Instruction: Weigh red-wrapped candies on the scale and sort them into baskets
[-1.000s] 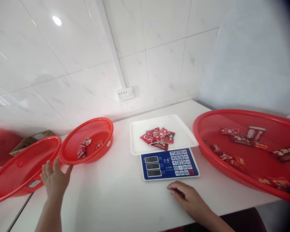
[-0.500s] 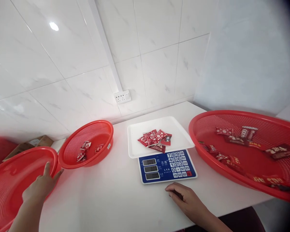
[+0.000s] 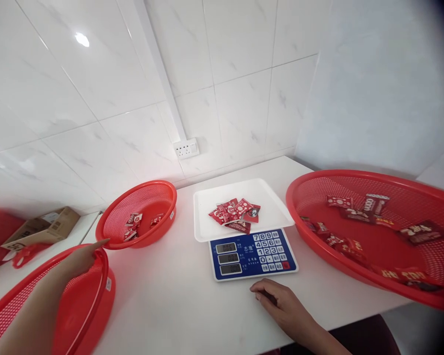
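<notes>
At lower left my left hand is closed over the rim of a red plastic basket, which tilts and shows its tagged outer side. Its thumb sticks out to the right, close to a smaller red basket holding several red-wrapped packets. My right hand rests on the white table, fingers curled, with nothing visible in it. Just beyond it stands a blue digital scale. On its white tray lies a small pile of red snack packets.
A large red basket with several red and brown packets stands at the right. Behind the left basket are a cardboard box and a red bag. A socket is on the tiled wall.
My left hand has taken hold of the near left basket's rim, and that basket has tilted and shifted. The smaller basket sits slightly farther right. My right hand has stayed put.
</notes>
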A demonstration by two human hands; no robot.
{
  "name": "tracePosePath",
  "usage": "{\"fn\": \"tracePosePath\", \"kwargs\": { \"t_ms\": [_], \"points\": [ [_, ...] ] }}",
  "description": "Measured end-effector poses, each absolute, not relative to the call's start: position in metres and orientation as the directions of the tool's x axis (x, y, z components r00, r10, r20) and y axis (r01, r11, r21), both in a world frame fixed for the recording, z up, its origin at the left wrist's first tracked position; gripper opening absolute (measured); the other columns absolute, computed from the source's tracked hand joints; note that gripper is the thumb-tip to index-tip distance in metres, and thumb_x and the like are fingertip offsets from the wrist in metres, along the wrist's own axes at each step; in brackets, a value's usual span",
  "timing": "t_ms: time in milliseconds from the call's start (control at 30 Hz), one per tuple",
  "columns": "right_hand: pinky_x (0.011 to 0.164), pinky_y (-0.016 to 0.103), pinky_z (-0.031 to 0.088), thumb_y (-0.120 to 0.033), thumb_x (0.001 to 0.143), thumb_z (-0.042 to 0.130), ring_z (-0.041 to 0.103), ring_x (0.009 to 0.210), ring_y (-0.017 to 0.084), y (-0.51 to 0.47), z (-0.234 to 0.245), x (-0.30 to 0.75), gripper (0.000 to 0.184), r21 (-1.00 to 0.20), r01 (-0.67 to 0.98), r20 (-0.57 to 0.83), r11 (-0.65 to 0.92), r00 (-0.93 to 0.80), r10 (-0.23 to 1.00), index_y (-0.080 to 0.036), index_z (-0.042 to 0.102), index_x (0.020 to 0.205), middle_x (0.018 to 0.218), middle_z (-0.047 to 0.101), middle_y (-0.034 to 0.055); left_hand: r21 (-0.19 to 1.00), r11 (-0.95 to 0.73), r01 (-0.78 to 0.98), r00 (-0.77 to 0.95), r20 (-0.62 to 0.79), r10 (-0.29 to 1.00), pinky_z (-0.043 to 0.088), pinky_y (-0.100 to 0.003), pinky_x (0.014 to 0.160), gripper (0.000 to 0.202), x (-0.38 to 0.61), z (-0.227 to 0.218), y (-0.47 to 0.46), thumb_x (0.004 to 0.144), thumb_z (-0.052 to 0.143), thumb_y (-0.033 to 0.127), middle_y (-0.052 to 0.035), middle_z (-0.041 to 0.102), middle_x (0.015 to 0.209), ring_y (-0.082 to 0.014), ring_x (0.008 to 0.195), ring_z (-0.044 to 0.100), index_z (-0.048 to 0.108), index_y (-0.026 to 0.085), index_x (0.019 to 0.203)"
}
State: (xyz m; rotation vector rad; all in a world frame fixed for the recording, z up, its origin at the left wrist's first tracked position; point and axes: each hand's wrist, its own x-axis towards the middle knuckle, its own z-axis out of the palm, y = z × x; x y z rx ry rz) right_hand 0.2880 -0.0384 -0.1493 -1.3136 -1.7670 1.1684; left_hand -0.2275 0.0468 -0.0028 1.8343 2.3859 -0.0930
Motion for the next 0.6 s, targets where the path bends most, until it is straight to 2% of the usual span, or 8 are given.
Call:
{"fn": "tracePosePath", "kwargs": {
  "t_ms": [67,100,167,233,300,400,500,600],
  "points": [
    [0.076,0.031,0.049,-0.034,0.088,0.044,0.064,0.084,0.020,-0.039,-0.150,0.288,0.023,-0.917,0.385,-0.015,0.104,-0.294,0.956,-0.022,0.064,0.088,0.089,0.069,0.0048,-0.130,0.215,0.968,-0.229,-0.107,0.967,0.051,-0.046,0.075,0.063,-0.228,-0.005,0.045,0.060,0.048,0.031,-0.0056,0.066,0.085,-0.0334,0.093,0.061,0.060,0.028,0.122],
    [0.076,0.031,0.049,-0.034,0.088,0.044,0.064,0.084,0.020,-0.039,-0.150,0.288,0.023,-0.918,0.383,-0.013,0.105,-0.293,0.956,-0.022,0.064,0.088,0.089,0.069,0.0048,-0.202,0.162,0.966,-0.178,-0.062,0.982,0.048,-0.049,0.083,0.065,-0.227,-0.008,0.044,0.058,0.051,0.030,-0.0078,0.066,0.101,-0.0368,0.108,0.056,0.060,0.028,0.122],
    [0.076,0.031,0.049,-0.034,0.088,0.044,0.064,0.084,0.019,-0.039,-0.149,0.288,0.023,-0.918,0.382,-0.012,0.107,-0.295,0.955,-0.022,0.064,0.088,0.089,0.069,0.0048,-0.320,0.032,0.947,-0.036,-0.005,0.999,0.041,-0.053,0.097,0.069,-0.226,-0.015,0.039,0.058,0.054,0.026,-0.0103,0.057,0.130,-0.0384,0.131,0.040,0.056,0.026,0.127],
    [0.077,0.031,0.049,-0.034,0.088,0.044,0.064,0.084,0.019,-0.040,-0.149,0.288,0.023,-0.916,0.388,-0.018,0.105,-0.300,0.954,-0.022,0.064,0.089,0.089,0.069,0.0048,-0.326,-0.062,0.943,0.061,-0.013,0.998,0.033,-0.051,0.106,0.071,-0.224,-0.021,0.032,0.062,0.055,0.026,-0.0104,0.047,0.143,-0.0347,0.138,0.032,0.051,0.024,0.132],
    [0.077,0.031,0.049,-0.033,0.088,0.043,0.063,0.085,0.019,-0.039,-0.148,0.288,0.023,-0.911,0.399,-0.027,0.103,-0.306,0.952,-0.022,0.063,0.089,0.090,0.069,0.0047,-0.297,-0.083,0.951,0.074,-0.041,0.996,0.028,-0.049,0.111,0.068,-0.221,-0.024,0.024,0.064,0.056,0.029,-0.0109,0.047,0.143,-0.0325,0.137,0.035,0.051,0.023,0.131],
    [0.078,0.031,0.049,-0.033,0.088,0.043,0.063,0.085,0.019,-0.038,-0.148,0.289,0.023,-0.907,0.408,-0.031,0.107,-0.317,0.948,-0.022,0.063,0.089,0.091,0.069,0.0045,-0.289,-0.036,0.957,0.031,-0.022,0.999,0.026,-0.048,0.112,0.054,-0.215,-0.024,0.013,0.068,0.057,0.043,-0.0117,0.056,0.133,-0.0332,0.127,0.047,0.058,0.022,0.118],
    [0.078,0.031,0.049,-0.033,0.088,0.043,0.063,0.085,0.019,-0.038,-0.148,0.289,0.024,-0.902,0.416,-0.027,0.116,-0.323,0.946,-0.023,0.064,0.089,0.090,0.069,0.0046,-0.294,0.050,0.954,-0.045,0.024,0.999,0.035,-0.049,0.103,0.047,-0.210,-0.020,0.006,0.075,0.047,0.059,-0.0103,0.065,0.115,-0.0339,0.111,0.057,0.060,0.023,0.103],
    [0.077,0.031,0.049,-0.033,0.088,0.042,0.064,0.084,0.019,-0.037,-0.148,0.288,0.024,-0.899,0.421,-0.024,0.122,-0.326,0.945,-0.022,0.064,0.089,0.090,0.069,0.0047,-0.326,0.104,0.939,-0.103,0.019,0.994,0.040,-0.046,0.093,0.055,-0.207,-0.015,0.004,0.078,0.037,0.065,-0.0153,0.066,0.103,-0.0360,0.103,0.060,0.060,0.019,0.097]
  ]
}}
